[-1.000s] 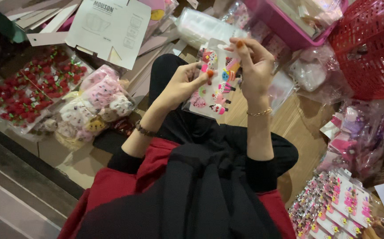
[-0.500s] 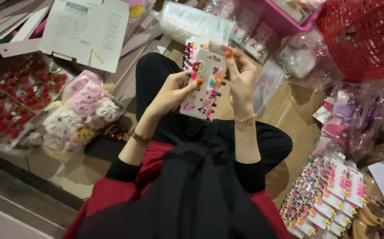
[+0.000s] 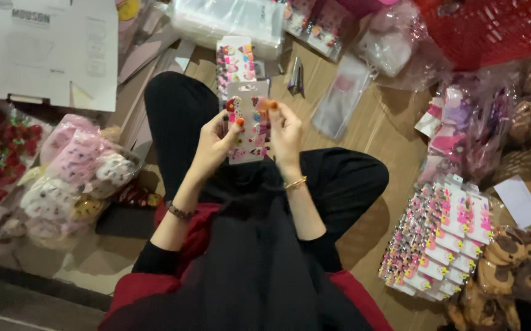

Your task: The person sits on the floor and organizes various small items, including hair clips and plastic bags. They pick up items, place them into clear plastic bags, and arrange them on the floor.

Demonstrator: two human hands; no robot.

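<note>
— While both hands are pinching it, where is the clip card sitting?
— Between the left hand and right hand, above the lap; each grip is closing on an edge.
— Beyond the grip?
— Another card is lying just past it; the floor is carrying the rest.

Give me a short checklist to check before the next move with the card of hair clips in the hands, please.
1. Both hands on the card: ok. The left hand and right hand pinch the card of hair clips from either side.
2. Card held upright and facing the person: ok.
3. All clips seated on the card: cannot tell, the picture is too blurred.
4. Second card within reach: ok, it lies on the floor just beyond the held one.
5. Stack of finished cards tidy: ok, fanned in rows at the person's right.
6. Clear plastic sleeve near: ok, on the floor ahead, to the right.
</note>
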